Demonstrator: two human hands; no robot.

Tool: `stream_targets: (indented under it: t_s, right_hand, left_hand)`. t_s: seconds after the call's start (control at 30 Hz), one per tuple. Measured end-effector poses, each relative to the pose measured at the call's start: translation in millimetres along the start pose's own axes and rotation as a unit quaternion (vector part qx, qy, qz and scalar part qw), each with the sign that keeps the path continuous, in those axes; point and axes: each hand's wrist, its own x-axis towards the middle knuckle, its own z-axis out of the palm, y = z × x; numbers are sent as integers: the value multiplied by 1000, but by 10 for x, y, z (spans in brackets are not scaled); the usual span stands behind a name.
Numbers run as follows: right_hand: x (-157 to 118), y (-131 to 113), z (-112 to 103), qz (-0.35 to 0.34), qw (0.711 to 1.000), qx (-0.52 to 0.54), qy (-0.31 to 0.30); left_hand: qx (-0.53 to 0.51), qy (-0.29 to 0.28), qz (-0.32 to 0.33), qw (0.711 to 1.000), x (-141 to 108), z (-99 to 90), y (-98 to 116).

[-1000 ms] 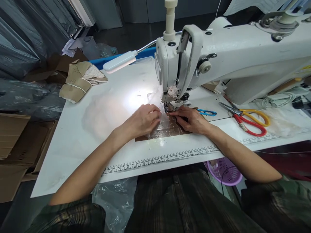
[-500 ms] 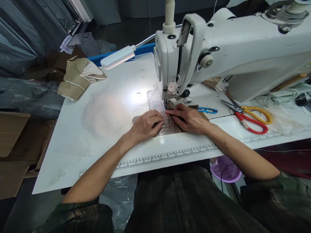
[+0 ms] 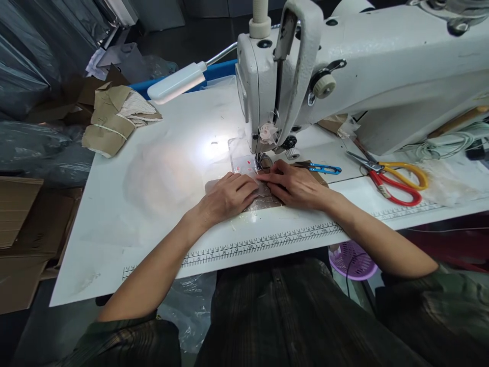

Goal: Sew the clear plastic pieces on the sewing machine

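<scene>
A thin, clear plastic piece (image 3: pixel 244 162) with small red marks overlaps brown, fine-ribbed material (image 3: pixel 263 204) beneath the sewing machine (image 3: pixel 263 92) needle area. The left hand (image 3: pixel 231 196) lies palm-down, fingers bent, pressing the layers; the right hand (image 3: pixel 292 184) points its fingers inward, holding them flat. Blue thread snips (image 3: pixel 324 168) lie beside the right hand, scissors (image 3: pixel 389 178) farther right on the white table (image 3: pixel 103 219).

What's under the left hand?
A shiny brown sheet pokes out beside the left hand. Whatever lies right beneath the palm is covered, so I can't tell.
</scene>
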Motion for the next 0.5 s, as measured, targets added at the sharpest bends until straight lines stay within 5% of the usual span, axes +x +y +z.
stream_targets:
  t_s: [0.33, 0.5]
  right_hand:
    - [2, 30, -17, 11, 1000, 21, -3]
    - [0, 48, -9, 4, 1000, 11, -2]
  left_hand:
    - [4, 39, -40, 998, 5, -17, 7]
    - [-12, 37, -8, 999, 6, 9, -3]
